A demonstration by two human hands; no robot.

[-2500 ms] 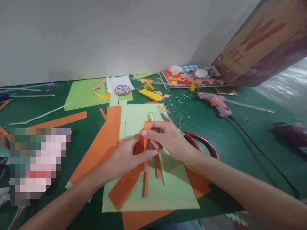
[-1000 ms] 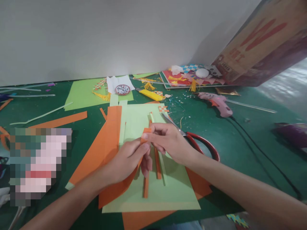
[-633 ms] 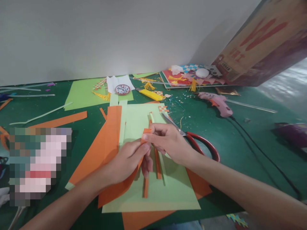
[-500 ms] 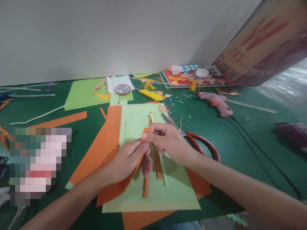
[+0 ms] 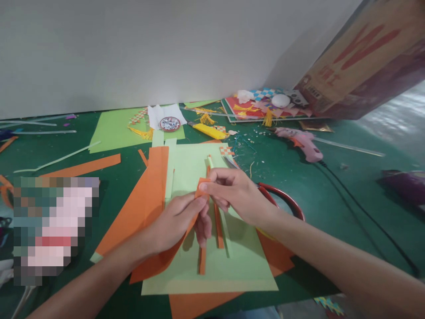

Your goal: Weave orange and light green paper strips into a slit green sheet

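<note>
Left hand (image 5: 174, 219): pinching the orange paper strip (image 5: 166, 254) just below its top end, thumb and fingers closed on it; the long tail sags down toward the wrist.
Right hand (image 5: 237, 195): fingertips nipped on the strip's top end, right against the left thumb; both hands are closed on the same strip.
Where the strip is: held just above the light green sheet (image 5: 212, 261), over two narrow orange strips (image 5: 217, 230) lying flat there.
Tear risk: both grips crowd one short stretch; a sideways pull there looks likely to rip thin paper.
Crease risk: the loose tail could twist and skew the fold.
Scissors (image 5: 282, 199): lying just behind the right wrist on the green surface (image 5: 332, 195); a backward elbow could knock them.
</note>
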